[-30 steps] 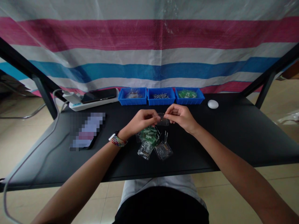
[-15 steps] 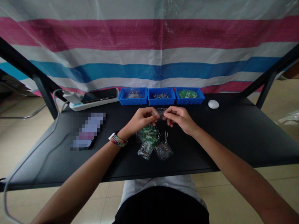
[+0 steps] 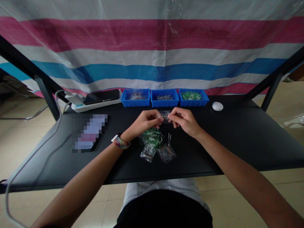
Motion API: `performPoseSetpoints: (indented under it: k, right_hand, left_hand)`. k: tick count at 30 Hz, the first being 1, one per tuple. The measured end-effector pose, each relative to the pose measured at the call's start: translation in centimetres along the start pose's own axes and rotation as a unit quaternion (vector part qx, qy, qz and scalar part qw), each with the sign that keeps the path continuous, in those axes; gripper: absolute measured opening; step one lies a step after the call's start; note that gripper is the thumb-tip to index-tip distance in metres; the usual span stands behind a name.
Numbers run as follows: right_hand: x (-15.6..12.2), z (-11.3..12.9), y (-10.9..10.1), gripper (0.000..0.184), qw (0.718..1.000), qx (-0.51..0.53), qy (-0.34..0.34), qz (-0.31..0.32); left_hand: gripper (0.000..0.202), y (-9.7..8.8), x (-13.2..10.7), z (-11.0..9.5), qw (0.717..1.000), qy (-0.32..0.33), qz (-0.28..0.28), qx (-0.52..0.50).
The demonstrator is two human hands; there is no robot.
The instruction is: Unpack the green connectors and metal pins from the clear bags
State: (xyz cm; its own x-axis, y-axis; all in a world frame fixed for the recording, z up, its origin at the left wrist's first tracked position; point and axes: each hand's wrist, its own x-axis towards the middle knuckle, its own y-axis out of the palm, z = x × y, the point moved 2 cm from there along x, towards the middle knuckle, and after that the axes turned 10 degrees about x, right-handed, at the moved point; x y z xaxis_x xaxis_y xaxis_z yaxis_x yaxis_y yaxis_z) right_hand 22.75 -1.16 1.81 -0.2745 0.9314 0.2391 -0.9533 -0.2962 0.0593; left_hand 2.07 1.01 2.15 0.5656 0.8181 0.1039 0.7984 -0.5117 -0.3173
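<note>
Clear packet [image 3: 165, 116]: stretched between both hands over the middle of the table [image 3: 239, 126], closer to the far edge than the near; contact with the top cannot be told.
Long axis: runs left to right, roughly parallel to the far edge; which end opens is too small to tell.
Left hand [image 3: 150, 120]: narrow, thumb and fingers pinching the packet's left end.
Right hand [image 3: 182, 118]: likewise narrow, pinching the right end.
Reason for grip: opposite ends are probably pinched to keep the limp film spread.
Packet heap [image 3: 152, 138]: green pieces and film, between the left hand and the near edge, presumably for short reach.
Slim metal pins [image 3: 169, 138]: beside the heap, pointing toward the far edge.
Blue bins [image 3: 165, 103]: three abreast along the far edge, seemingly sorted by kind.
White oval object [image 3: 217, 106]: toward the far right corner.
</note>
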Motion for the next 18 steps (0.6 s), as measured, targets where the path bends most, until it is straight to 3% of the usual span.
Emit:
performPoseSetpoints:
  k: [8, 18]
  right_hand:
    - [-0.1, -0.3, 0.1, 0.029, 0.999, 0.003, 0.032, 0.007]
    - [-0.2, -1.0, 0.1, 0.023, 0.999, -0.040, -0.009, -0.031]
  left_hand:
    - [0.033, 0.2, 0.1, 0.2, 1.000, 0.008, 0.006, -0.003]
    - [0.032, 0.6, -0.1, 0.3, 1.000, -0.002, 0.016, -0.013]
